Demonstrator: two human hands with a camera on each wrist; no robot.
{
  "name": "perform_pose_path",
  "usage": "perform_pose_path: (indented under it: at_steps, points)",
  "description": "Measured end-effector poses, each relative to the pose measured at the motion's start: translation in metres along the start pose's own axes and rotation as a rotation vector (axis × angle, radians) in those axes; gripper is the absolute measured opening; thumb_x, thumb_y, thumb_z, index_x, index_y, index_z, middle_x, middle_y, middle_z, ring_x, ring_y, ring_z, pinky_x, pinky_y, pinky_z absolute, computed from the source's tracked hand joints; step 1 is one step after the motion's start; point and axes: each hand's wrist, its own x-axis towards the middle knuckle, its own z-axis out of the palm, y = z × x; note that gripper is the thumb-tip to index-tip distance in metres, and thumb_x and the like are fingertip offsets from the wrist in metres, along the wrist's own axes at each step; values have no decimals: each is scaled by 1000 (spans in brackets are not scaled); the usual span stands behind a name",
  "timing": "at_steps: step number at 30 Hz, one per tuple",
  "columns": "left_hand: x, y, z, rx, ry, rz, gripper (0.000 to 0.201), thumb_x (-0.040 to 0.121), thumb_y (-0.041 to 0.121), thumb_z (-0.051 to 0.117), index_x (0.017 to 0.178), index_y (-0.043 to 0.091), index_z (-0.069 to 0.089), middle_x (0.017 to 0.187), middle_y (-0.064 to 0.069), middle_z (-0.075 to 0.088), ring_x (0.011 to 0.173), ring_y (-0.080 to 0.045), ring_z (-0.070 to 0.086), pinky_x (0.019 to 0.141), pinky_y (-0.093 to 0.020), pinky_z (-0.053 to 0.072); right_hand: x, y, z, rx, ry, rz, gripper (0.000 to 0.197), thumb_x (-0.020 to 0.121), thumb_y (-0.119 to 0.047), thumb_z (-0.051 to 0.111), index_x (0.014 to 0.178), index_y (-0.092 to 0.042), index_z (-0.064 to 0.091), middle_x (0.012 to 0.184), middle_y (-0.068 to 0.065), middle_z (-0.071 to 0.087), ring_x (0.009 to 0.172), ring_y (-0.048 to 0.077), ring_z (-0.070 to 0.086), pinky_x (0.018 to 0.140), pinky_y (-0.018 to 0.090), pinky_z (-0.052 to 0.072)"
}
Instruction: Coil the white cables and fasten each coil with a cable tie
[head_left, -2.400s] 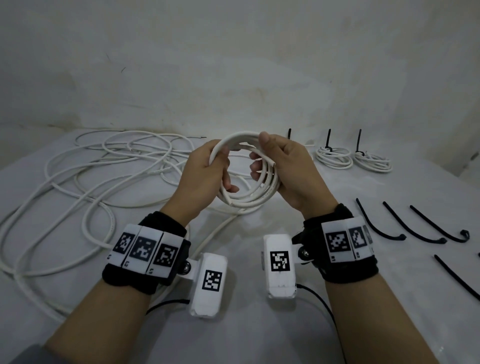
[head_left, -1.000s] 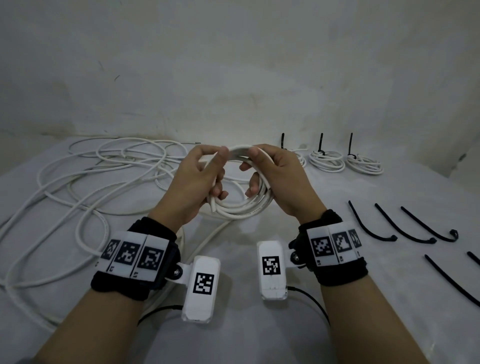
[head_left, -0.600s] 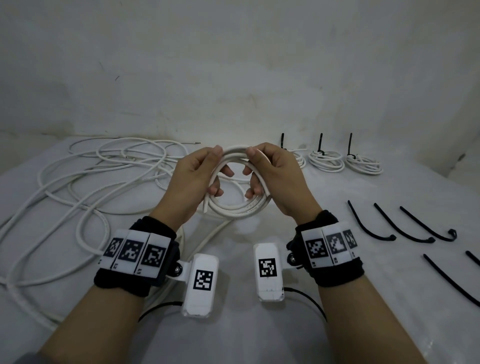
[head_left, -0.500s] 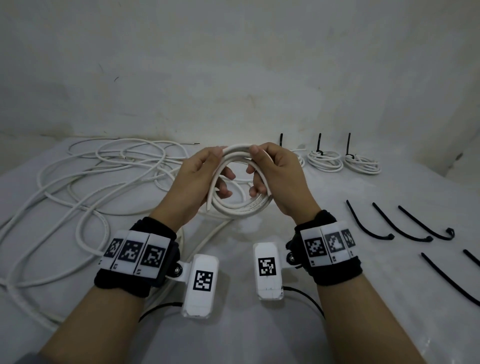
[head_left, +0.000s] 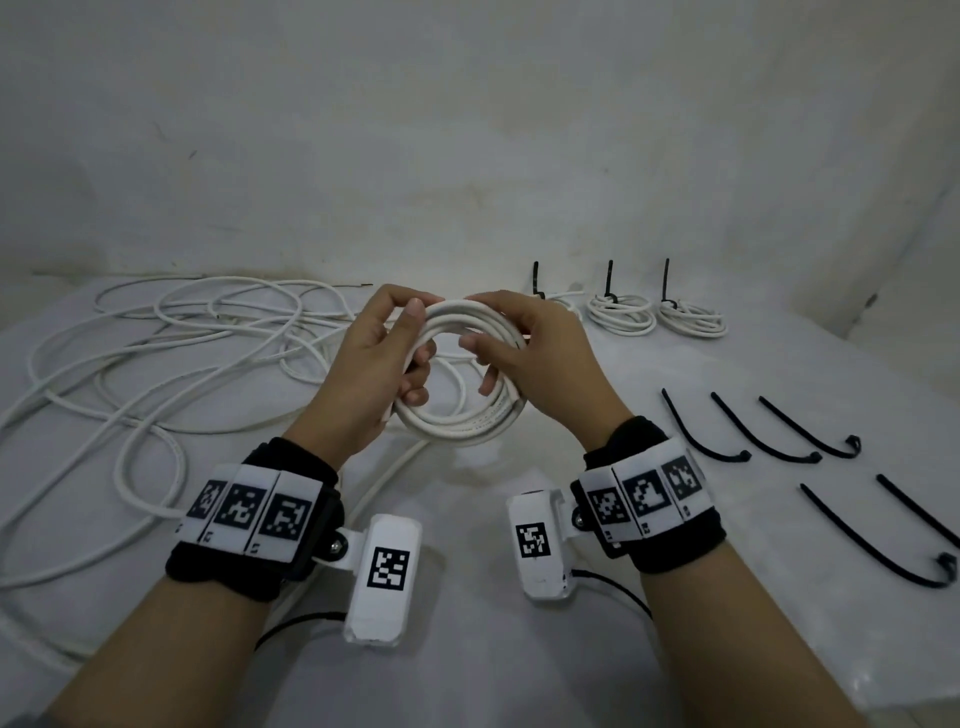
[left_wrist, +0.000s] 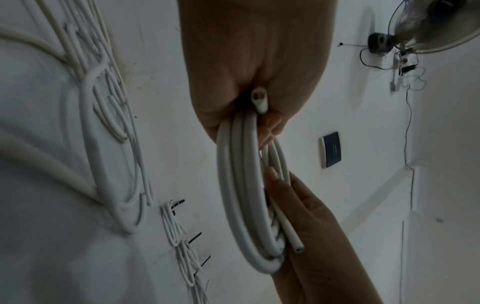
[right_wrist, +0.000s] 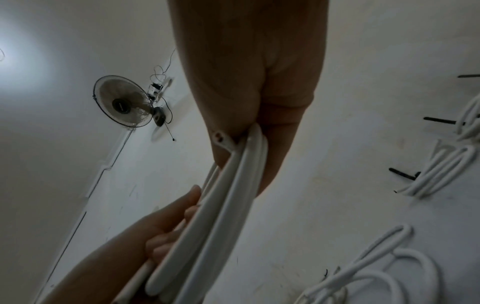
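The left hand curls its fingers and thumb round the left side of a white cable coil, and the right hand grips the coil's right side, thumb across the strands, so the coil is held upright above the white table between the two hands. In the left wrist view one cut cable end pokes out of the left fist and another lies along the right palm. Loose white cables sprawl at the far left. Three tied coils sit at the far right, each with a black tie standing up. Five spare black cable ties lie near right. No containers show.
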Motion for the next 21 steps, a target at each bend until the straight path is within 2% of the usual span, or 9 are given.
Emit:
perform_pose_path:
  at_steps: [3,5,7,9,11,13,16,19,21]
  points:
    - [-3,-2,8,9,-33,-33,17,101,26,40,94,19,54,58,3,41,42,-8,27,39,-18,29,-7,4,-6,-85,36,5,5,89,-7,63,92,-7,67,65,3,63,45,11,62,48,14,44]
    - [-4,-3,11,35,-33,-39,16,100,27,43,94,19,55,58,3,40,45,-9,26,40,-19,27,-12,6,-8,-138,26,-3,5,90,-9,63,88,-7,67,64,3,64,48,6,61,52,12,43]
    - [-5,-3,13,52,-33,-40,15,99,26,44,93,19,56,57,3,39,46,-9,26,40,-19,26,-15,5,-15,-111,-41,45,8,91,-15,63,88,-9,67,68,3,67,53,7,64,55,16,48]
    - [-6,-4,14,53,-35,-39,16,99,25,44,93,19,58,57,2,38,43,-7,26,39,-18,26,-18,8,-32,-6,-33,184,10,93,-18,60,92,-12,68,73,2,66,59,8,64,58,22,53]
    - [-5,-4,13,41,-30,-47,16,99,23,44,92,20,58,56,2,38,41,-6,25,38,-17,26,-21,19,-60,27,86,339,10,93,-20,60,89,-13,66,75,3,65,60,10,62,61,26,53]
    - [-5,-4,12,12,-25,-64,17,100,22,44,90,20,59,54,4,39,41,-6,25,37,-16,25,-25,37,-94,-219,149,461,12,91,-23,63,84,-14,65,78,7,65,63,12,61,65,27,51]
    - [-4,-5,13,-44,-30,-99,19,99,21,44,88,19,60,53,4,39,40,-7,25,37,-15,24,-31,66,-130,-713,-5,689,25,87,-29,68,86,-4,68,81,10,64,68,18,55,70,30,46]
    - [-5,-5,14,-97,-43,-136,20,100,19,43,88,17,59,54,2,40,38,-6,24,36,-15,24,-34,82,-137,-882,-231,892,42,84,-32,71,94,8,66,84,15,61,73,24,53,66,30,43]
    - [-6,-4,14,-118,-47,-153,20,100,18,41,88,16,57,54,2,40,37,-6,24,36,-14,26,-32,88,-137,-923,-287,949,36,80,-28,76,86,4,64,79,14,59,70,24,53,61,29,43]
